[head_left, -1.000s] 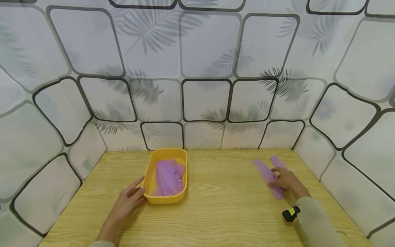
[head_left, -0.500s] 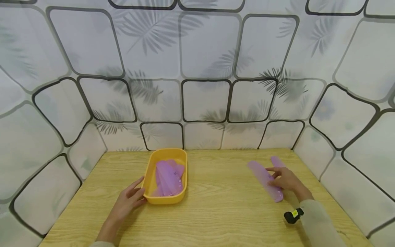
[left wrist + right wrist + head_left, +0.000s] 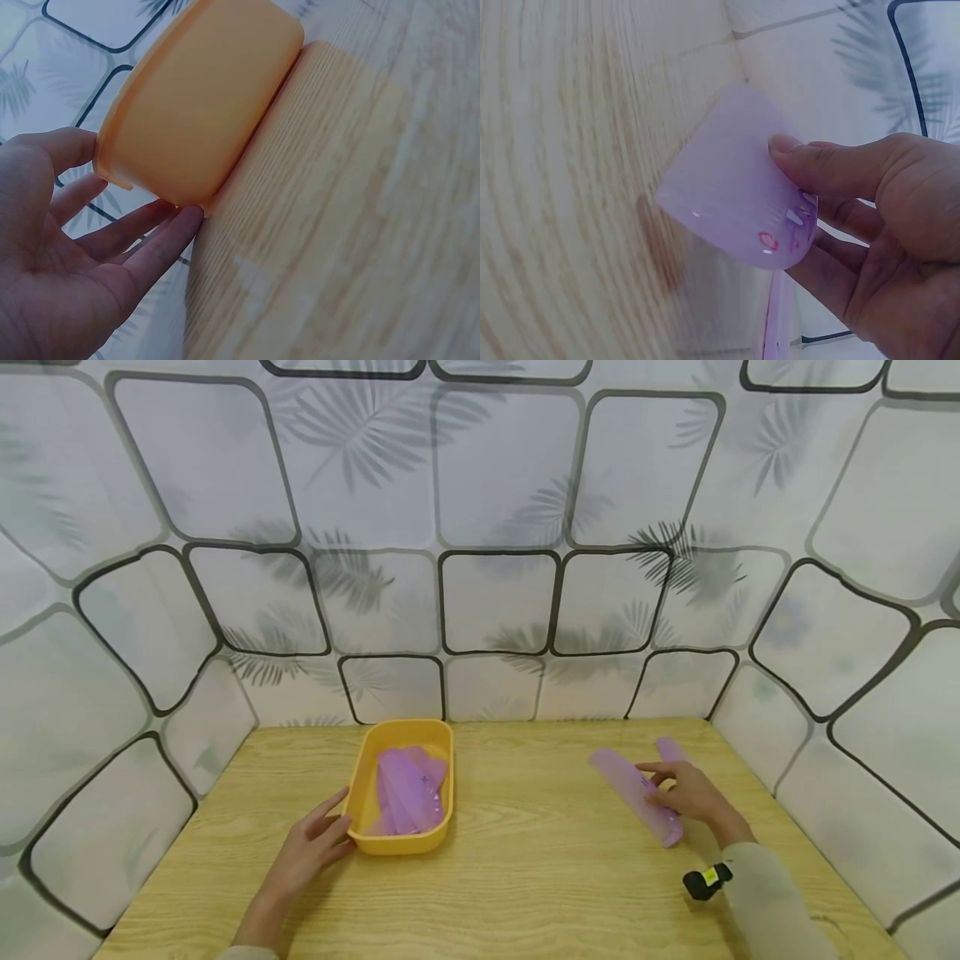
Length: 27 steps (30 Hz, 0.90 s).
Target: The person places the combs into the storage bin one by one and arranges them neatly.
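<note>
My right hand [image 3: 686, 789] pinches a translucent purple plastic strip [image 3: 626, 781] with printed marks, at the table's right side. In the right wrist view, the thumb lies on the face of the strip [image 3: 720, 172] and the fingers are behind it. A second purple strip [image 3: 670, 748] lies beside it, partly hidden by that hand. At left, my left hand [image 3: 307, 852] touches a yellow plastic tray [image 3: 405, 845] with loosely extended fingers. Several overlapping purple strips [image 3: 411, 789] lie inside the tray. In the left wrist view, thumb and fingertips meet the tray's outer wall [image 3: 202, 97].
The light wood-grain table [image 3: 517, 860] is enclosed at the back and both sides by a patterned fabric wall [image 3: 502, 602]. A black device with a yellow label [image 3: 707, 882] sits at my right wrist.
My right hand has shifted slightly left, and the pinched strip has slid left with it, away from the second strip. The left hand and tray have stayed put.
</note>
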{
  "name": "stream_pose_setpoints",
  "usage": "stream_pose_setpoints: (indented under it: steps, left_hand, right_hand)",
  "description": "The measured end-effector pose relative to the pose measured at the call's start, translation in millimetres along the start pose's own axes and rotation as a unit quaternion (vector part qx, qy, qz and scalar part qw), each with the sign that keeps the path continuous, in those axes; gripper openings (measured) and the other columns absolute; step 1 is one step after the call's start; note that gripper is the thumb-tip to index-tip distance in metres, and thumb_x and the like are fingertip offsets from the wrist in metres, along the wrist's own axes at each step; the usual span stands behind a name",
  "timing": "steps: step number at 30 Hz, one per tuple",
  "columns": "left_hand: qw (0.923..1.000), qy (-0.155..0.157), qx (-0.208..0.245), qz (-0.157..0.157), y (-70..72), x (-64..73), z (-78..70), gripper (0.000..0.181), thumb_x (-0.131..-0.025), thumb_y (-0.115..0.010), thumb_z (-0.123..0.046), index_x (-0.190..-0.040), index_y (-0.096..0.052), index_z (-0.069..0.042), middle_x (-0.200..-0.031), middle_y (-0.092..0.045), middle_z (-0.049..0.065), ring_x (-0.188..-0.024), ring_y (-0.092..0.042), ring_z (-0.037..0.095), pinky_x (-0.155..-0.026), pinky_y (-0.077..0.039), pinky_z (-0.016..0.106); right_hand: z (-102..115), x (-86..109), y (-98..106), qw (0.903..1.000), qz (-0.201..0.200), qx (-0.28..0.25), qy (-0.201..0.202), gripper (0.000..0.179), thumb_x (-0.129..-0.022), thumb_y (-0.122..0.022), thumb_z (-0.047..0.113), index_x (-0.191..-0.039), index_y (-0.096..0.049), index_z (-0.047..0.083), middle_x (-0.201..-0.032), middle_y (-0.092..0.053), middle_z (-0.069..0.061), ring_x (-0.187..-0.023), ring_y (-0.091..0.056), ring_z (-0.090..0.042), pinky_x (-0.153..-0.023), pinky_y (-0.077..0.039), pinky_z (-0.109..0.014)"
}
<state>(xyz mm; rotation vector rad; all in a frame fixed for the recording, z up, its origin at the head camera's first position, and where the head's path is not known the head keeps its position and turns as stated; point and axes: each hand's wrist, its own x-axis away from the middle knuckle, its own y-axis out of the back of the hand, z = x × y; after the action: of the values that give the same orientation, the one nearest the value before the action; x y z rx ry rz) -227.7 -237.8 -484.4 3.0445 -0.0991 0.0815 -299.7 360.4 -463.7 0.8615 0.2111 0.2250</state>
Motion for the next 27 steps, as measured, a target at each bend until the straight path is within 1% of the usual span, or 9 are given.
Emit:
stream_pose_setpoints:
  steps: [3, 9, 18, 27]
  left_hand:
    - [1.0, 0.001, 0.0, 0.0, -0.1, -0.4, -1.3, 0.061, -0.109, -0.055, -0.026, -0.163, -0.032, -0.014, -0.145, -0.053, 0.031, -0.106, -0.067, 0.001, -0.097, -0.061, 0.027]
    - [1.0, 0.001, -0.002, 0.002, -0.3, -0.6, -2.2, 0.061, -0.109, -0.055, -0.025, -0.163, -0.032, -0.013, -0.145, -0.052, 0.031, -0.106, -0.067, 0.0, -0.097, -0.061, 0.028]
    - [1.0, 0.0, -0.001, 0.001, -0.6, 1.5, -1.8, 0.062, -0.108, -0.056, -0.025, -0.163, -0.031, -0.012, -0.144, -0.054, 0.031, -0.108, -0.067, 0.005, -0.098, -0.062, 0.029]
    - [1.0, 0.003, -0.003, 0.001, -0.6, 1.9, -2.0, 0.061, -0.108, -0.056, -0.025, -0.163, -0.032, -0.012, -0.145, -0.053, 0.031, -0.11, -0.067, 0.005, -0.098, -0.062, 0.031]
  right_hand:
    - [2, -2.2, -1, 0.9999, -0.007, 0.0, 0.007, 0.051, -0.091, -0.075, 0.007, -0.138, -0.06, -0.009, -0.098, -0.069, -0.017, -0.059, -0.051, -0.003, -0.05, -0.048, -0.021]
    - [4, -6.2, -5, 0.9994, -0.019, 0.004, 0.029, 0.049, -0.091, -0.075, 0.005, -0.135, -0.061, -0.011, -0.094, -0.07, -0.017, -0.054, -0.048, -0.001, -0.048, -0.045, -0.02]
    - [16, -7.8, -7, 0.9992, -0.022, -0.006, 0.033, 0.048, -0.092, -0.074, 0.004, -0.135, -0.06, -0.012, -0.094, -0.07, -0.017, -0.051, -0.046, -0.002, -0.048, -0.045, -0.02]
    - [24, -8.9, -10, 0.999, -0.021, -0.012, 0.038, 0.047, -0.092, -0.074, 0.003, -0.135, -0.061, -0.012, -0.095, -0.07, -0.018, -0.055, -0.049, -0.002, -0.05, -0.046, -0.02]
